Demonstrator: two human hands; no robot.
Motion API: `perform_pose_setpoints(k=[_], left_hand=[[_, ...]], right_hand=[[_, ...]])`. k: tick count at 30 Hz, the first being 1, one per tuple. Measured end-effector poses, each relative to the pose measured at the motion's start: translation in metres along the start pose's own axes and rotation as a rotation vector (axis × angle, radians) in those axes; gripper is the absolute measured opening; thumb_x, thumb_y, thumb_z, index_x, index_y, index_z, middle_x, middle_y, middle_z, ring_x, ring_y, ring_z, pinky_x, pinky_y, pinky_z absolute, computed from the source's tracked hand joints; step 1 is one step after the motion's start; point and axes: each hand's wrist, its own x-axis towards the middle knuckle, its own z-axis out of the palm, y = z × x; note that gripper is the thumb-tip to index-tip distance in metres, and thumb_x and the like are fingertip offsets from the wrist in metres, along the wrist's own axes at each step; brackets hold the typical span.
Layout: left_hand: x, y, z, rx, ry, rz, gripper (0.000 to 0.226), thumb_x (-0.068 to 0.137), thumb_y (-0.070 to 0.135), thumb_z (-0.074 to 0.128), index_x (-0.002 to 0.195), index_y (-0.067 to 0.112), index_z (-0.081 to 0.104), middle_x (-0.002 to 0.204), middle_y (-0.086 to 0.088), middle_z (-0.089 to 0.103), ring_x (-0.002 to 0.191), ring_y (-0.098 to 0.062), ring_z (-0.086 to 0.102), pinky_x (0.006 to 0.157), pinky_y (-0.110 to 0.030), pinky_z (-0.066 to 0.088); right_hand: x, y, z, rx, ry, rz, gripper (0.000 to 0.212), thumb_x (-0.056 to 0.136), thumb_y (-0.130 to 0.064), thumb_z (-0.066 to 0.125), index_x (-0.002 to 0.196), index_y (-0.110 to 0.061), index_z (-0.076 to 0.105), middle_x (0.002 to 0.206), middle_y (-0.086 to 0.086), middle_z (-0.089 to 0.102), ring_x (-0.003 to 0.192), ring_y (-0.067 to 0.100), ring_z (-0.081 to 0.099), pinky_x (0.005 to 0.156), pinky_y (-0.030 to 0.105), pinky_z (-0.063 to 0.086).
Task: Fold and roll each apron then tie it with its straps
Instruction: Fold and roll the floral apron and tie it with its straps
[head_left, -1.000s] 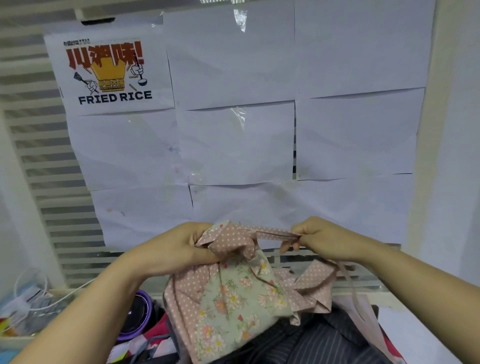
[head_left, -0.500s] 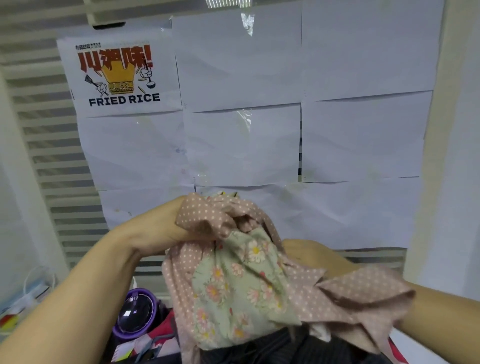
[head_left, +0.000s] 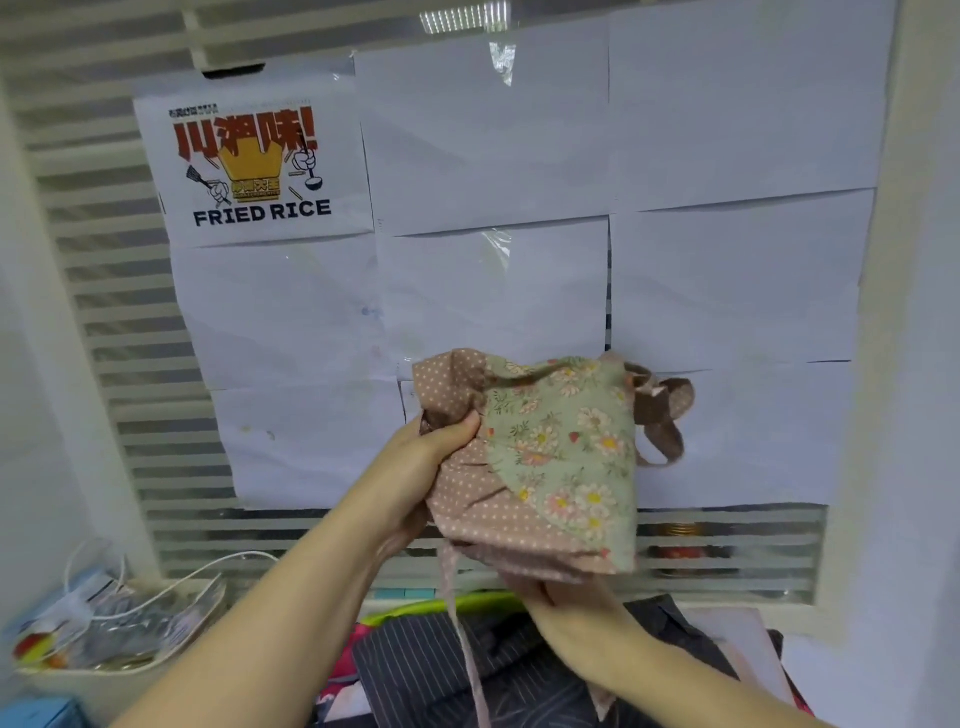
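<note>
Left hand: the thumb is pressing down on the front of the pink dotted cloth while the remaining fingers are wrapping behind it, so this hand is grasping the apron by its left edge.

Right hand: it is meeting the bundle's lower edge from below. Its fingers are lying hidden under the fabric, so whether they are clenching or lying flat cannot be told.

Apron: a bunched bundle, pink with white dots and a green floral panel, is being held up in the air between the two hands, above the right hand and right of the left thumb.

Strap: a thin pink strip is hanging straight down from the bundle's lower left corner, passing just left of the right hand.

Strap loop: a brownish band is curling out from the bundle's upper right corner, well apart from both hands.

Striped cloth: dark pinstriped fabric is lying heaped beneath the right hand.

Basket: a pale container is sitting far left of the left forearm, with a white cable arching over it.

Poster: a sheet reading "FRIED RICE" is hanging on the slatted blind above and left of the left hand, beside blank paper sheets behind the bundle.
</note>
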Motion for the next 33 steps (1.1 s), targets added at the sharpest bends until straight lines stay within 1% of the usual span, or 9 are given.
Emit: perform_pose_setpoints(k=[3,8,11,14,18,24,26,29,33], left_hand=[[0.003,-0.01,0.004,-0.028,0.067,-0.004,0.025,0.094,0.018,0.055,0.116,0.009,0.062,0.104,-0.011,0.072,0.091,-0.026,0.069,0.074,-0.034,0.055],[0.008,-0.016,-0.008,0.009,0.239,0.062,0.021,0.095,0.019,0.055,0.115,0.015,0.061,0.103,-0.006,0.072,0.089,-0.024,0.07,0.058,-0.033,0.057],[0.01,-0.017,-0.014,0.036,0.327,0.136,0.018,0.095,0.015,0.055,0.112,0.017,0.062,0.098,-0.001,0.073,0.087,-0.019,0.07,0.067,-0.034,0.057],[0.013,-0.018,-0.016,0.149,0.398,0.214,0.016,0.093,0.012,0.058,0.106,0.019,0.062,0.099,-0.001,0.072,0.092,-0.019,0.069,0.086,-0.044,0.055],[0.015,-0.019,-0.009,0.296,0.407,0.296,0.021,0.086,0.026,0.061,0.107,0.022,0.063,0.1,0.002,0.072,0.094,-0.017,0.068,0.087,-0.044,0.054],[0.018,-0.017,-0.017,0.52,0.454,0.411,0.013,0.094,0.025,0.054,0.104,0.02,0.058,0.097,0.006,0.065,0.089,-0.005,0.061,0.066,-0.023,0.044],[0.014,-0.015,-0.029,0.683,0.492,0.45,0.012,0.094,0.022,0.052,0.104,0.016,0.05,0.092,0.007,0.058,0.083,-0.005,0.055,0.063,-0.02,0.042],[0.007,-0.02,-0.045,0.934,0.45,0.478,0.013,0.092,0.015,0.055,0.1,0.013,0.045,0.083,-0.001,0.059,0.078,-0.025,0.056,0.066,-0.035,0.046],[-0.001,-0.027,-0.047,1.125,0.261,0.528,0.025,0.081,0.004,0.056,0.093,0.018,0.038,0.07,0.0,0.057,0.068,-0.029,0.052,0.053,-0.03,0.034]], right_hand=[[0.001,-0.008,0.009,-0.058,0.051,-0.142,0.019,0.102,-0.028,0.038,0.109,-0.023,0.055,0.097,-0.013,0.051,0.093,-0.002,0.046,0.083,0.008,0.033],[0.003,-0.005,0.001,-0.22,0.006,-0.107,0.029,0.101,-0.026,0.04,0.073,-0.025,0.043,0.072,-0.006,0.047,0.067,0.006,0.044,0.07,0.03,0.038],[-0.001,-0.004,-0.004,-0.215,0.066,-0.103,0.007,0.097,-0.03,0.049,0.098,-0.033,0.055,0.093,-0.011,0.052,0.088,0.0,0.049,0.076,0.012,0.037],[-0.008,-0.006,0.003,-0.133,0.208,-0.109,0.033,0.087,-0.051,0.054,0.12,-0.045,0.05,0.118,-0.025,0.044,0.114,-0.011,0.037,0.092,0.005,0.028],[-0.004,-0.024,0.024,0.111,-0.011,0.068,0.055,0.073,-0.065,0.06,0.119,-0.035,0.056,0.118,-0.021,0.053,0.113,-0.006,0.047,0.101,0.021,0.039],[0.0,-0.024,0.012,0.47,-0.306,0.199,0.01,0.094,-0.014,0.056,0.086,-0.01,0.059,0.072,0.0,0.069,0.074,0.027,0.063,0.082,0.035,0.051],[-0.005,-0.029,-0.016,0.248,-0.431,0.178,0.011,0.095,-0.017,0.057,0.084,-0.016,0.056,0.064,-0.005,0.064,0.058,0.012,0.059,0.065,0.028,0.052],[0.003,-0.04,-0.07,-0.303,-0.328,0.081,0.022,0.09,-0.035,0.062,0.073,-0.025,0.054,0.058,-0.009,0.057,0.049,0.001,0.048,0.053,0.02,0.041],[0.034,-0.057,-0.127,-0.5,-0.209,0.015,0.023,0.085,-0.04,0.066,0.073,-0.021,0.067,0.055,-0.008,0.052,0.05,0.002,0.041,0.051,0.017,0.03]])
